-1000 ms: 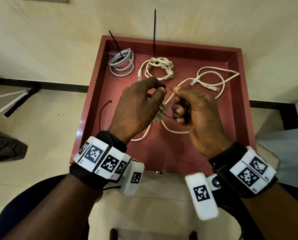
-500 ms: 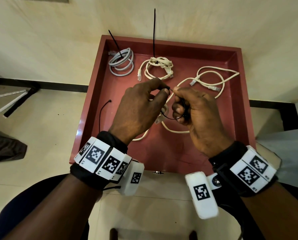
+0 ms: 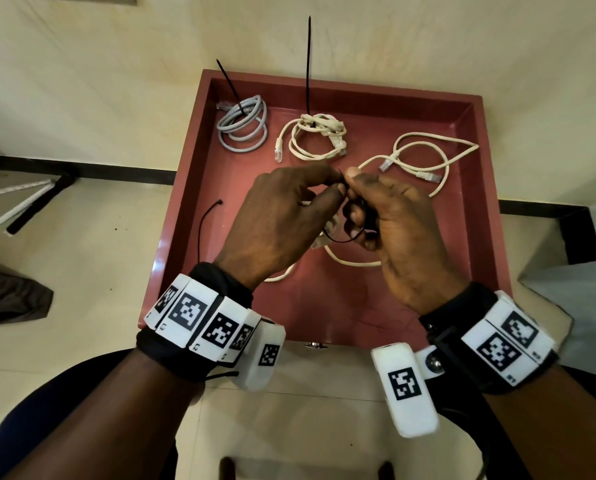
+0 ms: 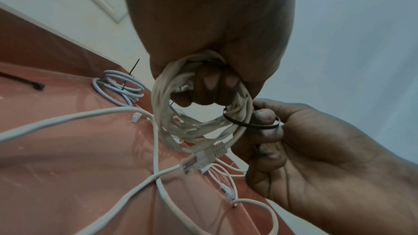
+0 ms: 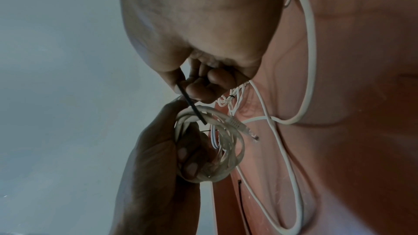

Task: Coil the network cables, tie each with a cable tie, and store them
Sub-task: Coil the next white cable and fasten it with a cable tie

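Left hand (image 4: pixel 203 42) clenched round cream cable coil (image 4: pixel 199 113) over red tray (image 3: pixel 324 306); right hand (image 4: pixel 316 149) pinching black cable tie (image 4: pixel 248 124) looped round coil.

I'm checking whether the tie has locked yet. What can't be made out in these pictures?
- Head view: the left hand and right hand cover the coiled cable.
- Both wrist views: whether the black cable tie is threaded through its head; fingers hide it.
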